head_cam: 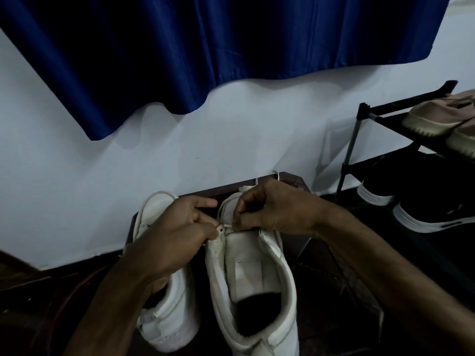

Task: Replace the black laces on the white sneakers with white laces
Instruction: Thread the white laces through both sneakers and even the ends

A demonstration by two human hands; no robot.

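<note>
Left hand (180, 227) grips the eyelet flap of the white sneaker (257, 278). Right hand (272, 209), at its three o'clock, pinches the white lace (228, 227).

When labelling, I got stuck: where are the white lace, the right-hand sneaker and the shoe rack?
white lace (228, 226), head view, short stretch at the eyelet
right-hand sneaker (253, 265), head view, tongue
shoe rack (352, 142), head view, upright pole

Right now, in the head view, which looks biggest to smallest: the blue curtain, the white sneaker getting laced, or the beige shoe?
1. blue curtain
2. white sneaker
3. beige shoe, though farther away and cropped
</note>
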